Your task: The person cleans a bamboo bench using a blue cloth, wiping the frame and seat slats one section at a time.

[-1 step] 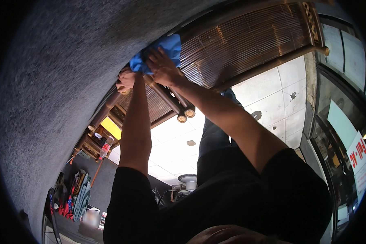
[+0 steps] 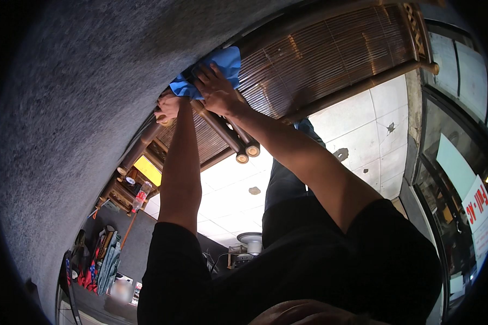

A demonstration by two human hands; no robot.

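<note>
A blue cloth (image 2: 229, 60) lies crumpled on the end of a brown bamboo bench (image 2: 325, 59), against the grey wall. My right hand (image 2: 218, 93) rests on the cloth, its fingers stretched out and apart. Beside it, my left hand (image 2: 169, 106) is closed at the cloth's left edge, over a bamboo pole (image 2: 141, 145). Its curled fingers partly hide what they grip. Two bamboo legs (image 2: 243, 154) stick out below my hands with their pale cut ends showing.
The rough grey wall (image 2: 81, 108) runs along my left. White floor tiles (image 2: 358, 114) have dark broken patches. Glass doors (image 2: 444, 124) stand at right. A plastic bottle (image 2: 142, 196), a yellow panel (image 2: 148, 170) and hanging clothes (image 2: 109, 262) are at lower left.
The blue cloth's left edge has shifted slightly up and left, and its folds differ a little. Both hands stay nearly in place.
</note>
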